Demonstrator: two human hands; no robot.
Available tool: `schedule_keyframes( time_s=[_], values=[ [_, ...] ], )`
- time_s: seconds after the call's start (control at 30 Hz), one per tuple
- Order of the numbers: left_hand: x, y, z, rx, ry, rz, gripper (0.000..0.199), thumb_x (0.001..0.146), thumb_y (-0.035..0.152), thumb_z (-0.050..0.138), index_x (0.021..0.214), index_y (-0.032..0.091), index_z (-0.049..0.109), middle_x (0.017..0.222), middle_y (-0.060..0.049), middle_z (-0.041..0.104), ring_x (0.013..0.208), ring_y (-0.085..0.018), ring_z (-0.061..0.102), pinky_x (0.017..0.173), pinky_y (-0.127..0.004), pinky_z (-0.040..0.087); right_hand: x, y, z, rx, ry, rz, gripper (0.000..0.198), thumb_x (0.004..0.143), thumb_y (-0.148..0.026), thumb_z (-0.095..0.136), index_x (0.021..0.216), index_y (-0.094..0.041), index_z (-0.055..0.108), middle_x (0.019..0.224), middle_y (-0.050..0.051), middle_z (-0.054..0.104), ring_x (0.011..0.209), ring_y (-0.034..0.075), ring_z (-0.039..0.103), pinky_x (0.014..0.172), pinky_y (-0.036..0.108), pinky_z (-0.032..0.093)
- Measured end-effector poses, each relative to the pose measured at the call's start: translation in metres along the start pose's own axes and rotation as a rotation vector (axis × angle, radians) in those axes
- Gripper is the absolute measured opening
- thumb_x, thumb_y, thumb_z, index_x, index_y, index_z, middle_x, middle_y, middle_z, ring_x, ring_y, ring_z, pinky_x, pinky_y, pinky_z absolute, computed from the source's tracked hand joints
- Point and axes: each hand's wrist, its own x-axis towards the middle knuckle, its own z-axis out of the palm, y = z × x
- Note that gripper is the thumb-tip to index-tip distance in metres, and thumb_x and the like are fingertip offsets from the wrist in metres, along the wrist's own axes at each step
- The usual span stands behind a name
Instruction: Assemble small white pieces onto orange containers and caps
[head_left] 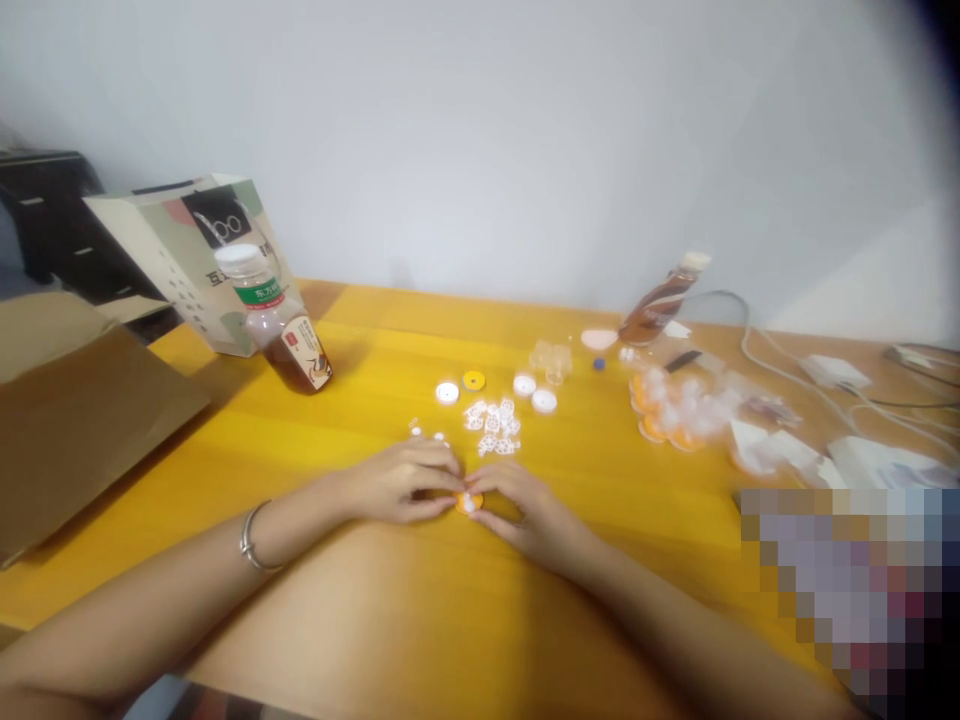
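Between my two hands, low over the table's middle, is a small round orange piece with a white part on top. My left hand, with a bracelet at the wrist, pinches its left edge. From the other side the fingers of my right hand close on it too. Just beyond my fingertips lies a loose heap of small white cut-out pieces. White round discs and a yellow disc sit behind that heap. A few tiny white bits are near my left knuckles.
A tea bottle and a paper bag stand at left, beside an open cardboard box. On the right are another bottle, a pile of orange-and-white pieces, cables and a blurred-out area.
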Motion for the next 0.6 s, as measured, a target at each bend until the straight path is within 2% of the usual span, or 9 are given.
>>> schedule_keyframes(
  time_s=[0.3, 0.6],
  values=[
    [0.001, 0.002, 0.002, -0.14, 0.088, -0.129, 0.019, 0.084, 0.018, 0.05, 0.099, 0.014, 0.06, 0.09, -0.009, 0.061, 0.084, -0.015, 0.056, 0.078, -0.029, 0.045, -0.002, 0.0, 0.001, -0.032, 0.022, 0.097, 0.022, 0.077, -0.023, 0.06, 0.098, -0.022, 0.053, 0.092, 0.006, 0.064, 0.085, 0.018, 0.061, 0.076, 0.033, 0.049],
    [0.004, 0.009, 0.016, -0.068, 0.119, -0.204, 0.013, 0.086, 0.022, 0.05, 0.087, 0.016, 0.061, 0.085, -0.006, 0.06, 0.08, -0.014, 0.054, 0.077, -0.029, 0.04, -0.002, 0.001, 0.002, -0.058, -0.008, 0.102, 0.021, 0.078, -0.023, 0.059, 0.098, -0.02, 0.053, 0.09, 0.006, 0.063, 0.084, 0.018, 0.06, 0.076, 0.032, 0.049]
  ],
)
